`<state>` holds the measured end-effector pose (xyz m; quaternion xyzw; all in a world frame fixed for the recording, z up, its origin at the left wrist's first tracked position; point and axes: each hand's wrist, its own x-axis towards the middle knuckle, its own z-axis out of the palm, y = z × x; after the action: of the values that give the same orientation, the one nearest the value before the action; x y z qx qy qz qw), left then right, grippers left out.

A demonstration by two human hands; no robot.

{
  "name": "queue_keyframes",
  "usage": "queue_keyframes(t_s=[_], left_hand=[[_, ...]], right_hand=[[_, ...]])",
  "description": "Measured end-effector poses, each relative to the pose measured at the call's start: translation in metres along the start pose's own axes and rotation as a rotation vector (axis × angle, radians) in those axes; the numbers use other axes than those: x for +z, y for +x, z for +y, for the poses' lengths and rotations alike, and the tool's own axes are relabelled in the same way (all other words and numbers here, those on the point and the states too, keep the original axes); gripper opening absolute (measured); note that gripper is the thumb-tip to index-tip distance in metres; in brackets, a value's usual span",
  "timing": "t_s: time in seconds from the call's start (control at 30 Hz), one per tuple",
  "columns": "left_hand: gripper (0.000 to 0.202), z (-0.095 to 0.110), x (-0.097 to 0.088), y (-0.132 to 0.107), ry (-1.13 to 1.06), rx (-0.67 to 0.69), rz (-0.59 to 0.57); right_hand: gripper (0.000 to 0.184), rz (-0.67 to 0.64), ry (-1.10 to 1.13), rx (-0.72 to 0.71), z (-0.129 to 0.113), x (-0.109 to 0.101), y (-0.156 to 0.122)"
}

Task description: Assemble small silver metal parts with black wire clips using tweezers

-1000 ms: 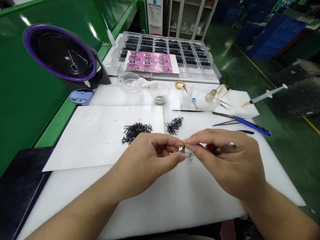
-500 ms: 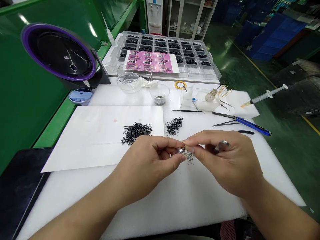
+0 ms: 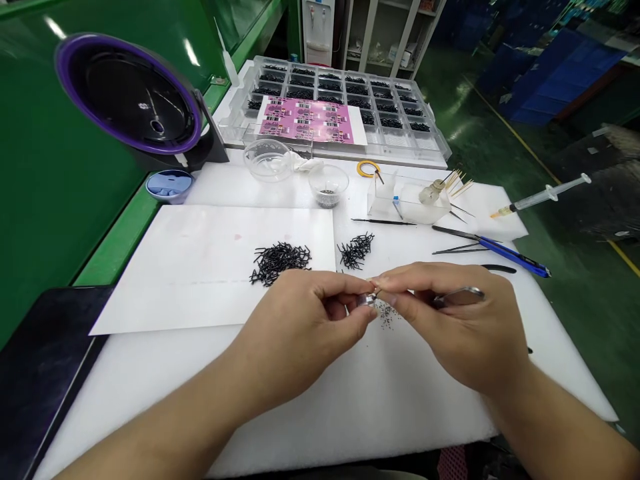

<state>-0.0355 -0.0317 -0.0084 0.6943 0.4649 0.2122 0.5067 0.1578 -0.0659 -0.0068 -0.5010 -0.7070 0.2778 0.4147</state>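
Observation:
My left hand (image 3: 310, 327) is closed on a small silvery metal part (image 3: 367, 300), pinched between thumb and fingers. Close against it, the thumb and forefinger of my right hand (image 3: 450, 317) pinch at the part's upper edge; whatever tiny thing lies between those fingertips is hidden. A shiny metal tool (image 3: 463, 293) is tucked in my right hand, its rounded end sticking out past the curled fingers. Below the fingertips, tiny specks (image 3: 387, 315) lie scattered on the white foam board (image 3: 370, 407). Just beyond my left hand is a heap of short black tubes (image 3: 280, 262), with a smaller pile of black tubes (image 3: 357, 251) beside it.
White paper (image 3: 190, 267) lies at left, near a purple-rimmed fan (image 3: 135, 100). Behind stand clear bowls (image 3: 329, 180), a compartment tray (image 3: 395, 140) with a pink printed sheet (image 3: 305, 123), and yellow tape (image 3: 369, 169). At right lie a blue-handled tool (image 3: 515, 257) and a syringe (image 3: 545, 195).
The view has shifted slightly, so the scene sits a little farther right. My hands keep the same hold; the metal tool in my right hand has turned a little.

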Motion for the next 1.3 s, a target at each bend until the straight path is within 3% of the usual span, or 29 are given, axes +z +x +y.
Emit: queue_keyframes(t_s=[0.13,0.3,0.5,1.1,1.3], left_hand=[[0.022,0.001,0.001,0.000,0.003,0.013,0.039],[0.019,0.003,0.002,-0.002,0.069,0.105,0.121],[0.015,0.003,0.004,-0.004,0.066,0.112,0.175],[0.024,0.000,-0.003,-0.005,-0.039,-0.044,0.029],[0.023,-0.001,-0.002,-0.002,-0.064,-0.072,0.047]], right_hand=[[0.016,0.053,0.015,0.017,0.003,0.006,0.000],[0.018,0.090,0.074,-0.023,0.003,0.015,0.002],[0.020,0.136,0.087,-0.041,0.000,0.020,0.000],[0.020,0.073,0.176,-0.070,0.004,0.018,0.001],[0.010,0.099,0.159,0.099,0.003,0.020,0.000]])
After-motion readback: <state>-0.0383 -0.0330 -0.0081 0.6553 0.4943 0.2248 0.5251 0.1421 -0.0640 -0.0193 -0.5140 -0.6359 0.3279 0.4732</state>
